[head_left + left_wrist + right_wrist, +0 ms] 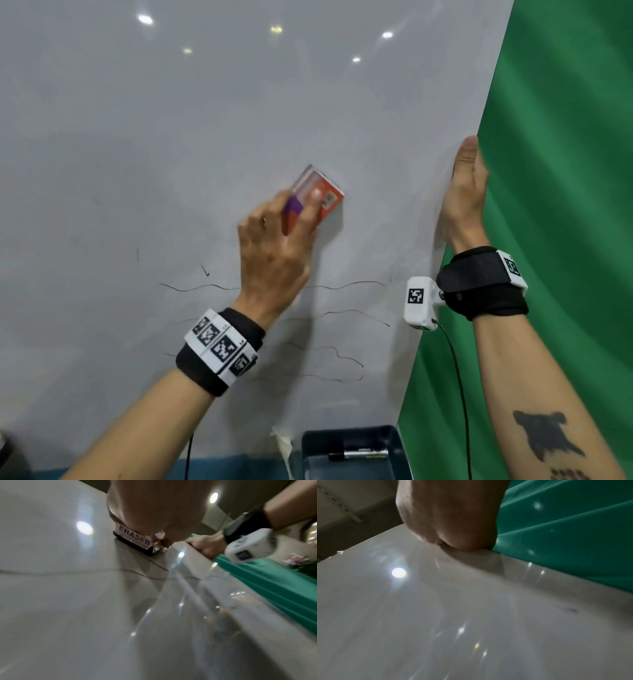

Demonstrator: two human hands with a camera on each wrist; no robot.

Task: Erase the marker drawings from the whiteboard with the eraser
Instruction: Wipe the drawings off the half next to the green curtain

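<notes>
My left hand grips an orange and purple eraser and presses it flat against the whiteboard, above several wavy black marker lines. In the left wrist view the eraser shows its ERASER label and dark felt against the whiteboard, partly hidden by my hand. My right hand holds the board's right edge, thumb on the front face and fingers hidden behind. In the right wrist view my hand wraps the edge of the whiteboard.
A green cloth hangs behind the board on the right. Below the board stands a dark tray with a marker lying in it. Small stray marks sit left of the wavy lines.
</notes>
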